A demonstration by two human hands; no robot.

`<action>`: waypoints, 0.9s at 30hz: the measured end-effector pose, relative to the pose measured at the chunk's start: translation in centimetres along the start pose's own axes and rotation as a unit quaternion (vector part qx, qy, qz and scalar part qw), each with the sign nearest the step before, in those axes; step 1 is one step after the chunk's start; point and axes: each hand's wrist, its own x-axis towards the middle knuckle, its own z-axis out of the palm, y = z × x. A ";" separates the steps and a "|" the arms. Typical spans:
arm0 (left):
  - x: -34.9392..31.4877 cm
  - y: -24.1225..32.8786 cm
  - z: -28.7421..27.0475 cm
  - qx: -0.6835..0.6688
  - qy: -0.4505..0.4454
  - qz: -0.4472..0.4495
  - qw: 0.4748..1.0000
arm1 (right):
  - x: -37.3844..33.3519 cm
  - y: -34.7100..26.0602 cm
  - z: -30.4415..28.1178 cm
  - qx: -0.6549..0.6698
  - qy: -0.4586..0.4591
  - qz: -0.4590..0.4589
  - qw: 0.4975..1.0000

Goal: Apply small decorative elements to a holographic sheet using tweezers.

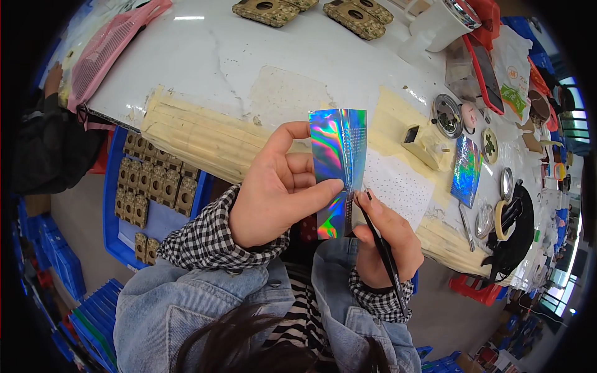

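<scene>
Upright between my hands is a shiny holographic sheet (329, 140) with rows of small dots and a crease down its length. My left hand (264, 196) grips its left side, thumb pressed on the front and fingers behind. My right hand (395, 239) pinches black tweezers (384, 258), their tip end close to the sheet's lower right edge. Whether the tips hold anything is too small to tell. Beyond the right hand, a white paper (401, 189) with many tiny dark specks lies on the table (217, 68).
Camouflage-patterned cases (267, 11) lie at the far edge; more fill a blue tray (112, 214) below left. Rightward stand a white mug (438, 28), a round tin (447, 115), another holographic sheet (466, 174) and a tape roll (499, 221). Another person's hand (53, 79) shows beside a pink basket (112, 56).
</scene>
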 end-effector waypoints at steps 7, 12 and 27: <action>0.4 0.5 0.5 -0.020 0.014 -0.002 1.000 | -0.5 0.9 -1.3 -0.014 0.005 -0.016 1.000; 0.7 0.5 0.6 -0.033 0.006 0.001 0.999 | -0.6 1.0 -1.9 -0.054 -0.040 -0.065 0.996; 1.1 0.6 1.5 -0.007 -0.039 -0.048 0.998 | 0.8 2.1 -1.6 -0.132 0.096 -0.063 0.985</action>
